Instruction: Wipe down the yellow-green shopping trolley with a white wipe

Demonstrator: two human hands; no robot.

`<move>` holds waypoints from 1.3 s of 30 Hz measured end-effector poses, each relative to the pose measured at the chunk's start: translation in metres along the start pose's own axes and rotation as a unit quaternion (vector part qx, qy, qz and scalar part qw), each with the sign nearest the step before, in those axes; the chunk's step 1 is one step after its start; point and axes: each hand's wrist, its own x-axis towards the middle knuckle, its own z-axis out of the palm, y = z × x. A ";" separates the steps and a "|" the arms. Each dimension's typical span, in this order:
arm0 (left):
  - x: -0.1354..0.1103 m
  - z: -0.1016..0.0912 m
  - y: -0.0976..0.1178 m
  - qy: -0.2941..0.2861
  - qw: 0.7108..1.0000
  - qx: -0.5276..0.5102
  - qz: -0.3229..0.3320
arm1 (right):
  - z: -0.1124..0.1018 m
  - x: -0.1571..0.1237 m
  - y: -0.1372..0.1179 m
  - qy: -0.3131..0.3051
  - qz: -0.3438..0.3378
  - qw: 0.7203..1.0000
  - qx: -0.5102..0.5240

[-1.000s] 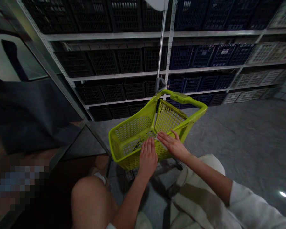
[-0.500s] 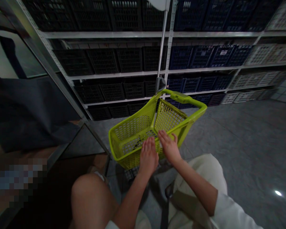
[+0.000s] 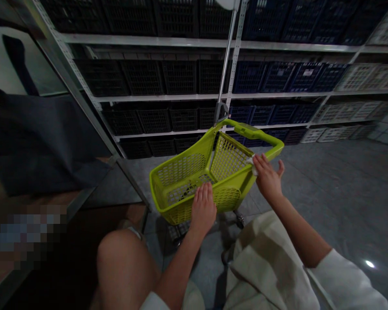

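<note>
A lime-green plastic shopping basket on wheels (image 3: 181, 172) stands on the grey floor in front of me. My left hand (image 3: 203, 209) lies flat on the basket's near rim, fingers stretched out together. My right hand (image 3: 267, 176) presses a small white cloth (image 3: 252, 162) against the rim at the right, just below the green handle bar (image 3: 255, 133). Its fingers are curled over the cloth. A metal pole (image 3: 225, 64) rises from the basket's back.
Metal shelving (image 3: 194, 97) with rows of black, blue and white crates fills the back wall. A slanted shelf post (image 3: 84, 103) and a dark bag (image 3: 42, 142) are at the left. My bare knee (image 3: 123, 267) and pale clothing (image 3: 271, 267) are below.
My right hand slid with the white cloth from the near rim beside my left hand up along the right rim toward the handle. My left hand stayed on the near rim.
</note>
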 end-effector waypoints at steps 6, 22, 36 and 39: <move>-0.001 0.002 -0.001 0.007 1.000 -0.010 0.006 | 0.019 -0.044 -0.109 -0.070 -0.047 0.992 0.092; -0.001 0.003 0.000 0.018 1.000 -0.007 0.003 | 0.004 0.001 0.003 0.025 -0.004 1.000 0.013; -0.002 0.004 -0.005 0.011 1.000 -0.016 0.007 | 0.012 -0.055 -0.130 -0.107 -0.147 0.974 0.137; -0.001 0.001 -0.005 0.004 1.000 -0.005 0.004 | 0.008 -0.041 -0.087 -0.097 -0.162 0.976 0.105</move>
